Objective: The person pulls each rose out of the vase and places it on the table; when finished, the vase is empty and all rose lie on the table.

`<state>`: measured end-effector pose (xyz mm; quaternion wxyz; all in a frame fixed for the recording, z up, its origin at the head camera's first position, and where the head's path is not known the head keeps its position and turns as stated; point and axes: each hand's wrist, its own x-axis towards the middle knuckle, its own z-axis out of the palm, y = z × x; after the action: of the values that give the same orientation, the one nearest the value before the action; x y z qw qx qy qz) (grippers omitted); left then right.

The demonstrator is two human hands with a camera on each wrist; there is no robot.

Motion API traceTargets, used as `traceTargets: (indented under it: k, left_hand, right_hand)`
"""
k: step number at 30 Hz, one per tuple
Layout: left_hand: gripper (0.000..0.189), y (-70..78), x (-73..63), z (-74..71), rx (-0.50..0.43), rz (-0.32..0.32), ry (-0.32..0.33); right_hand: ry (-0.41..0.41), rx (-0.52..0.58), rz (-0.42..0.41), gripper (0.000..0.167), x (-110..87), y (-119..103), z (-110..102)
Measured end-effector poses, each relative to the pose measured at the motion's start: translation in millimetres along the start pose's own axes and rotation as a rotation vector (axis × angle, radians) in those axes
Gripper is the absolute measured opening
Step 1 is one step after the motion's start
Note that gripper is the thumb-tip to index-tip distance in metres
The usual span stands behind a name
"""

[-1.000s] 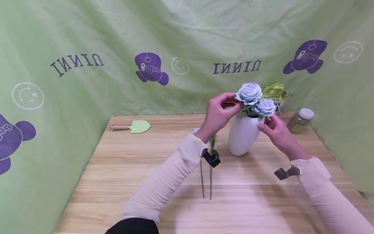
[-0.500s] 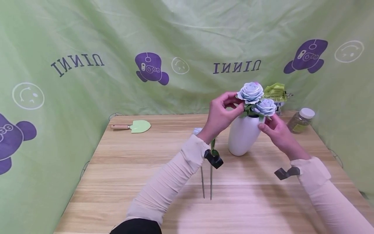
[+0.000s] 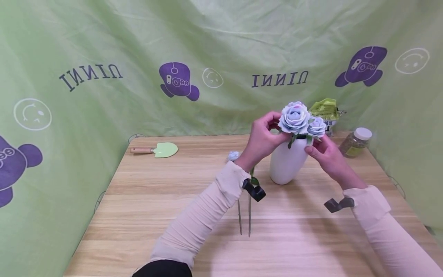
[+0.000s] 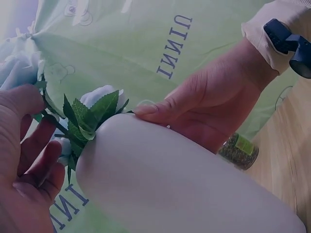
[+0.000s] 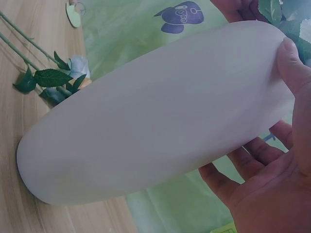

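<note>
A white vase (image 3: pixel 287 161) stands on the table with pale blue roses in its mouth. My left hand (image 3: pixel 263 138) pinches the stem of the larger rose (image 3: pixel 294 118) just under its bloom; the left wrist view shows the green stem (image 4: pixel 60 126) between thumb and fingers. A smaller rose (image 3: pixel 316 126) sits right beside it, above my right hand (image 3: pixel 327 157). That hand grips the vase near its rim, thumb on the near side and fingers around the far side, as the right wrist view shows. Green leaves (image 4: pixel 92 116) spread over the rim.
Flower stems (image 3: pixel 249 215) lie on the table left of the vase, partly under my left forearm, with a pale blue bloom (image 3: pixel 233 156). A green trowel (image 3: pixel 166 150) lies at the back left. A lidded jar (image 3: pixel 355 143) and a green bag (image 3: pixel 325 110) stand behind, right.
The larger rose has turned toward the head camera and sits slightly lower. My left hand has shifted a little right and down with it. The right hand keeps its hold on the vase.
</note>
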<state>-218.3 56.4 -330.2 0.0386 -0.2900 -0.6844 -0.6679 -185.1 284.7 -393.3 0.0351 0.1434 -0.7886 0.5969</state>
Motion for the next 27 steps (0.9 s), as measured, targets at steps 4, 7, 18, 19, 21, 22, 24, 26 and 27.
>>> traceTargets:
  k: [4,7,18,19,21,22,24,26,27]
  left_hand:
    - [0.028,-1.3,-0.7,1.9,-0.006,0.009,0.028]
    - [0.025,-3.0,-0.4,3.3,-0.025,0.005,0.053]
    - [0.033,-4.8,-1.2,6.0,-0.138,-0.039,0.108]
    - [0.033,-4.5,-1.1,6.0,-0.14,-0.043,0.114]
    - [0.033,-4.4,-0.8,6.1,-0.147,-0.047,0.137]
    - [0.033,-4.5,-0.6,6.2,-0.15,-0.046,0.151]
    - [0.032,-4.7,-0.2,6.1,-0.155,-0.042,0.182]
    - [0.03,-5.2,0.2,6.0,-0.157,-0.036,0.211]
    - [0.029,-5.3,0.3,6.0,-0.159,-0.035,0.224]
  right_hand:
    - [0.002,0.017,-0.01,0.067,0.0,0.7,0.5]
    - [0.005,0.024,-0.014,0.067,0.0,1.4,0.6]
    - [0.012,0.03,-0.023,0.065,-0.2,-0.5,0.8]
    - [0.012,0.034,-0.023,0.065,-0.3,-0.3,0.8]
    - [0.011,0.049,-0.027,0.065,-0.3,0.1,0.8]
    - [0.009,0.06,-0.029,0.065,-0.3,0.2,0.7]
    - [0.006,0.075,-0.031,0.065,-0.3,0.4,0.8]
    - [0.003,0.082,-0.029,0.065,-0.3,0.5,0.8]
    - [0.001,0.083,-0.025,0.066,-0.3,0.4,0.9]
